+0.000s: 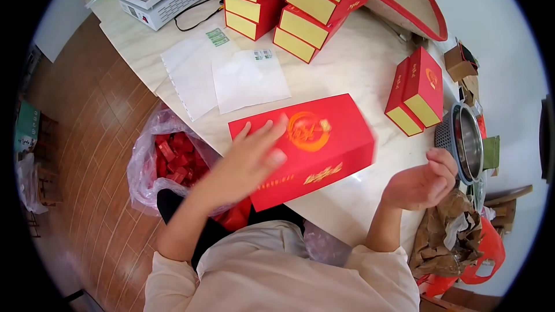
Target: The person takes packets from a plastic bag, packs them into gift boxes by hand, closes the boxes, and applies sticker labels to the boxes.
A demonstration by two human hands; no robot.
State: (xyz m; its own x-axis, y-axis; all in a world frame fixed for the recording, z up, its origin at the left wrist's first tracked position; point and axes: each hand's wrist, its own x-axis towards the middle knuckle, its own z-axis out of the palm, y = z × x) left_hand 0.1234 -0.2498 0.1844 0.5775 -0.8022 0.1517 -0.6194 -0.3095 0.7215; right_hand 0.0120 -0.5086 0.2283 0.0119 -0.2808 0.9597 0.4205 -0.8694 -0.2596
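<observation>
A large red box [341, 133] with a round gold emblem and gold lettering lies at the table's front edge. My left hand [251, 156] is over its left end, fingers spread, touching or just above the lid. To the right of the box, my right hand [422, 182] is raised with its fingers curled; whether anything is between them is hidden. Beyond the box, white paper sheets [245, 84] with small green-and-white labels lie on the table.
Stacked red and yellow boxes [245, 6] stand at the back. Two smaller boxes [413, 89] sit at the right, near a metal bowl [468, 138]. A scale-like device [167, 0] is back left. A plastic bag [141, 167] of red packets is below the table's left edge.
</observation>
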